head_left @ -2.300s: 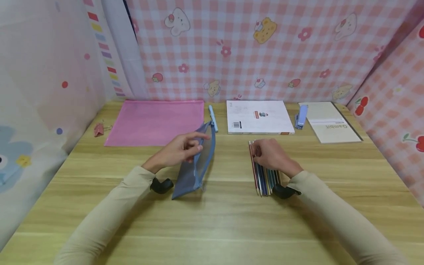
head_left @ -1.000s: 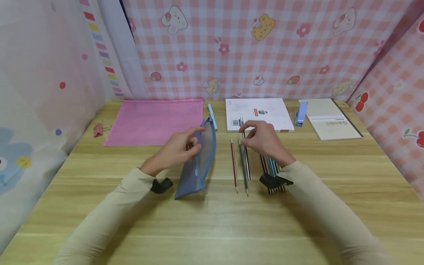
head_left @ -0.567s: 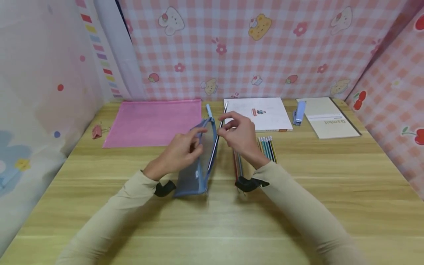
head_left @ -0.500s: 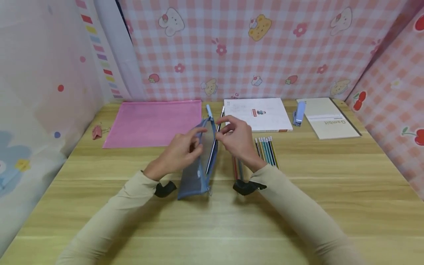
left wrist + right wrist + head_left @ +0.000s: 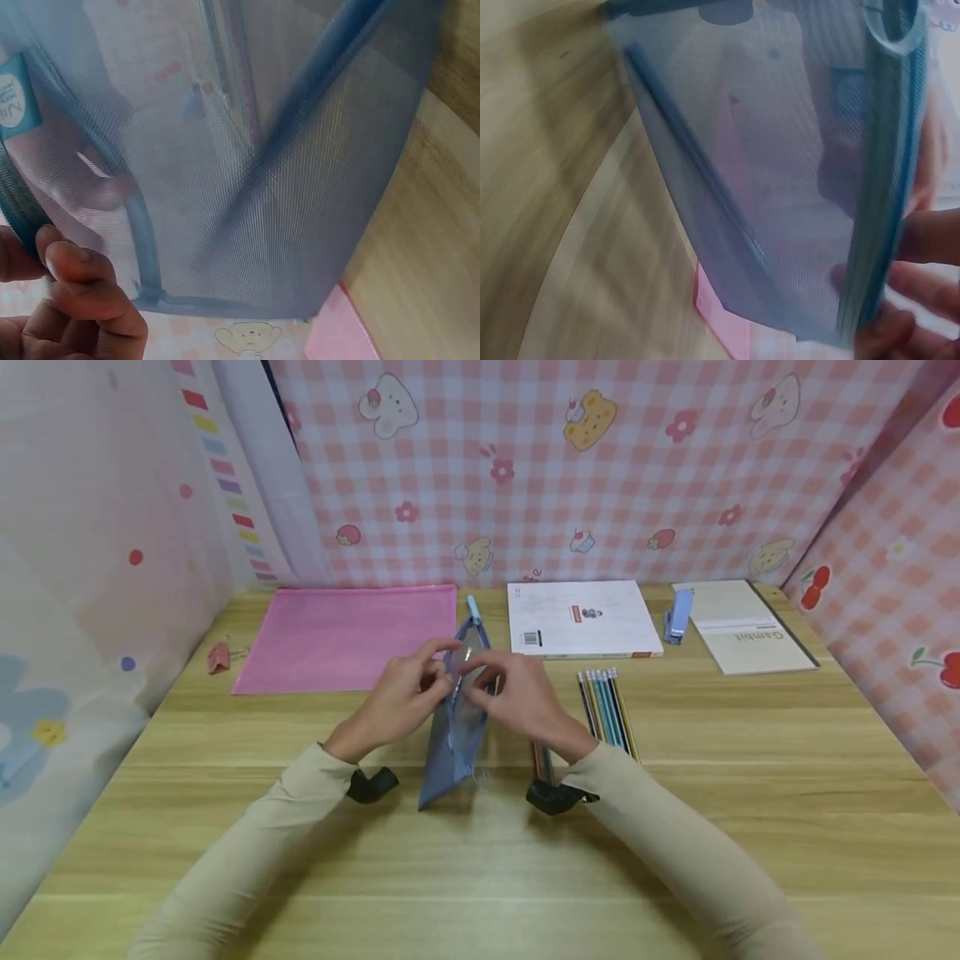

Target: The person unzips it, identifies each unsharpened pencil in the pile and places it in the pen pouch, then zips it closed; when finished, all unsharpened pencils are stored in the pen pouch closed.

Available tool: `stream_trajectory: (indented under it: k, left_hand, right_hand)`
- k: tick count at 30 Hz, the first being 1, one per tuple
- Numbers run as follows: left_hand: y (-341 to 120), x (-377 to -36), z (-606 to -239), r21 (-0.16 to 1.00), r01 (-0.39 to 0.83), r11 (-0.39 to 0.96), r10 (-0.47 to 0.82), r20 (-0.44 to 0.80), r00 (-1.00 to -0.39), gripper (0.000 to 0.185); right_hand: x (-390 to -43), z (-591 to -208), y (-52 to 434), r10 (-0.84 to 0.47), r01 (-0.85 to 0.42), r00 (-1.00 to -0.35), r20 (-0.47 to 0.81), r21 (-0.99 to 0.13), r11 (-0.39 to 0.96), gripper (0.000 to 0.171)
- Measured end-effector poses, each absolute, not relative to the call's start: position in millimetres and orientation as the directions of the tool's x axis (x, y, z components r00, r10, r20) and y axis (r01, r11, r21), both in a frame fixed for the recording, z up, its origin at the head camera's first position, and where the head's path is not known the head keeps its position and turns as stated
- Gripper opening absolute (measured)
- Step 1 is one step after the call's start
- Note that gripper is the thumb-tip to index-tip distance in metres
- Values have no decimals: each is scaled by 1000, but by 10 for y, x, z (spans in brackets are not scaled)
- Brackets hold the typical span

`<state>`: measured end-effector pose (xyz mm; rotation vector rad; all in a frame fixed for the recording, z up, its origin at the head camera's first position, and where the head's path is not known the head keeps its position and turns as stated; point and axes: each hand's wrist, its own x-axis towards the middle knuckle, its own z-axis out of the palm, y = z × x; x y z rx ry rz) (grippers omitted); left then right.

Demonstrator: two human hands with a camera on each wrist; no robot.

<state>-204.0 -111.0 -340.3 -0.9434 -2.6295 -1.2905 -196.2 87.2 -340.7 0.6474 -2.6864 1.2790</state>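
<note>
A blue mesh zip pouch (image 5: 442,752) stands on edge between both hands. My left hand (image 5: 401,697) pinches one side of its zip edge between thumb and fingers. My right hand (image 5: 517,693) holds the opposite zip edge, one fingertip showing through the mesh in the right wrist view. Inside the pouch, a dark pencil (image 5: 690,150) lies slantwise; through the left wrist view's mesh the same pencil (image 5: 300,97) looks blurred. A red pencil (image 5: 536,760) and a teal pencil (image 5: 548,768) lie partly hidden under my right wrist. Several more pencils (image 5: 606,710) lie in a row to the right.
Along the back are a pink folder (image 5: 345,639), a light blue pen (image 5: 472,608), a white book (image 5: 585,618), a lavender stapler (image 5: 678,617) and a cream notebook (image 5: 753,627). Pink binder clips (image 5: 219,657) sit at the far left of the wooden table (image 5: 480,877).
My right hand took a black-and-white pencil from the row, carried it left and put it in the pouch. Red and teal pencils now lie apart from the row. The pouch mouth has narrowed.
</note>
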Motion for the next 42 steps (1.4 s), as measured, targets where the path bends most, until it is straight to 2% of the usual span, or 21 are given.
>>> stream_trajectory:
  k: [5,7,14,20,29,35,42]
  left_hand:
    - [-1128,-2051,-3438,725,518,454,496,278,-823,42]
    - [-1121,-2054,-3441,729,515,451,497,274,-823,42]
    - [-1092,-2075,-3418,748,496,440,503,252,-827,43]
    - [-1119,-2082,-3404,786,456,417,496,223,-839,44]
    - [-1160,-2071,-3463,839,398,372,453,210,-866,44]
    - [-1180,-2066,-3490,848,399,348,442,227,-868,43]
    - [-1185,-2050,-3497,860,397,322,443,234,-865,43]
  right_hand:
    - [-1914,-3395,1164,-292,-501,-865,407,-696,514,11]
    - [-1930,-3380,1328,-274,-502,-864,423,-682,532,6]
    - [-2070,-3385,1835,-254,-393,-918,305,-611,687,6]
    - [-2142,-3447,2044,-264,-355,-934,239,-561,748,7]
    - [-2157,-3673,2158,-376,-378,-922,92,-423,823,5]
    - [-2146,-3715,2153,-365,-344,-931,6,-347,873,8]
    - [-2139,-3722,2111,-331,-297,-942,-47,-337,893,9]
